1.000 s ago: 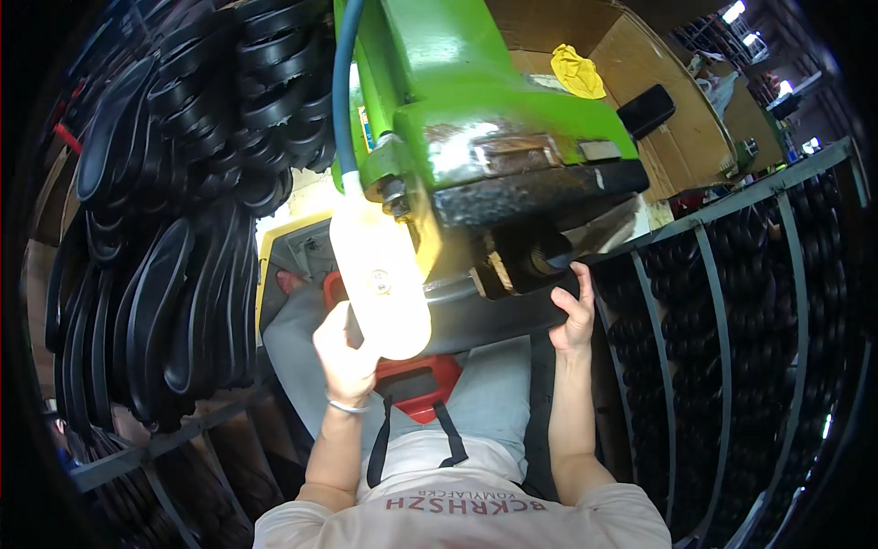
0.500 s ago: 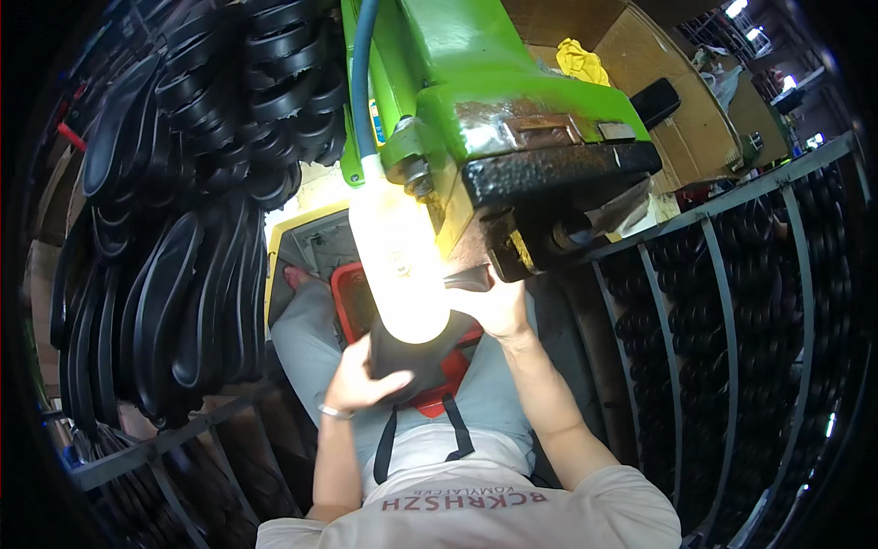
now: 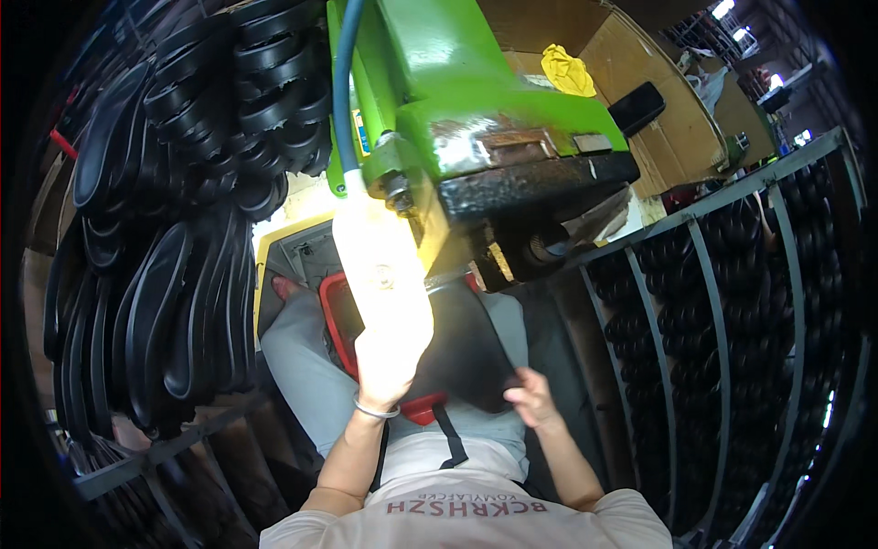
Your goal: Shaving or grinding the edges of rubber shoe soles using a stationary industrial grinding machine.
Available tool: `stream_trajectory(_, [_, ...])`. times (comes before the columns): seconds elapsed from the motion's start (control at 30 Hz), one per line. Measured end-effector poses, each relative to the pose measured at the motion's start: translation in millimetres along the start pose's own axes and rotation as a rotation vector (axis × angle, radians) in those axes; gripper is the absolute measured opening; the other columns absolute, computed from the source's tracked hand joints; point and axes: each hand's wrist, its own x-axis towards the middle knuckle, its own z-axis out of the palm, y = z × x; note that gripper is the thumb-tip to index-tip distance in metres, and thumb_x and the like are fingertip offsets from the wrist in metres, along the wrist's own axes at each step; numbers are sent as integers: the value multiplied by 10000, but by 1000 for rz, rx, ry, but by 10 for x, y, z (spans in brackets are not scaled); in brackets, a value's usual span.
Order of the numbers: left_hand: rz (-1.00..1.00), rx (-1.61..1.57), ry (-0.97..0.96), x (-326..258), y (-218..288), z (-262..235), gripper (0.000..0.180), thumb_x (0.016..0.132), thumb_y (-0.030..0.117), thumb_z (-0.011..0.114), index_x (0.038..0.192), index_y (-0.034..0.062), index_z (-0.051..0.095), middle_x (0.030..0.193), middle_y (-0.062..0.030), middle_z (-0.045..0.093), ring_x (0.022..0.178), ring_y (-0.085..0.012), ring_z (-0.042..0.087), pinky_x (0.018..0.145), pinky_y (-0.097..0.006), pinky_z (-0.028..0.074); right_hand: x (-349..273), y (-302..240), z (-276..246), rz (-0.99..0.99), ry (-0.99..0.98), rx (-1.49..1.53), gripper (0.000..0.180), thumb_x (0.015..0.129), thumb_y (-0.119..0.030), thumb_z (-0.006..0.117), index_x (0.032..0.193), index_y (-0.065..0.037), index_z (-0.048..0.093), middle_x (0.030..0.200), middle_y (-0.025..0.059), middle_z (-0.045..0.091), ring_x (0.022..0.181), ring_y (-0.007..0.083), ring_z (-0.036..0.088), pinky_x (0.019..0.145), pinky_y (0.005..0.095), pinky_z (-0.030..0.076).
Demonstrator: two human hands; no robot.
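A black slipper (image 3: 468, 352), blurred by motion, is in front of me over my lap, below the head of the green machine (image 3: 512, 128). My right hand (image 3: 532, 399) is closed on its near right edge, thumb and fingers pinched together. My left hand (image 3: 386, 371) is at the slipper's left side, under the glaring lamp (image 3: 380, 265). The glare washes out its fingers, so I cannot tell how they are set. Beneath the slipper, a red container (image 3: 335, 311) shows between my knees.
Many black slippers (image 3: 165, 302) are stacked on the left above a metal rack (image 3: 155, 450). Another metal rack (image 3: 709, 274) full of black footwear stands on the right. Behind the machine sits a cardboard box (image 3: 677, 101) with a yellow cloth (image 3: 568, 70) beside it. A blue hose (image 3: 342, 91) runs to the lamp.
My right hand has come down and toward me from under the machine head to the slipper's near edge. The slipper has turned and moved right; my left hand has risen into the lamp's glare.
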Motion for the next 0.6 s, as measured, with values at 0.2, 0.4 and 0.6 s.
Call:
stream_trajectory(0.2, [21,376,-65,123,139,77,364,769,-38,686,1108,-47,553,1008,-85,628,921,-145,595,846,-271,475,260,-989,26,-476,300,88,300,738,15,615,1030,6,549,975,109,629,867,181,624,802,294,516])
stream_trajectory(0.4, [136,302,-14,144,262,13,319,769,25,692,1066,-36,595,968,-101,638,865,-187,608,787,-291,479,722,-1709,326,-474,157,-93,273,817,-42,601,1078,4,536,939,67,611,841,144,597,799,265,483])
stream_trajectory(0.6, [236,263,270,184,316,85,182,746,22,643,919,-30,664,794,-123,669,674,-149,631,621,-261,490,804,-507,-107,46,-192,-321,272,744,1,696,977,-32,559,988,60,626,851,111,591,754,248,482])
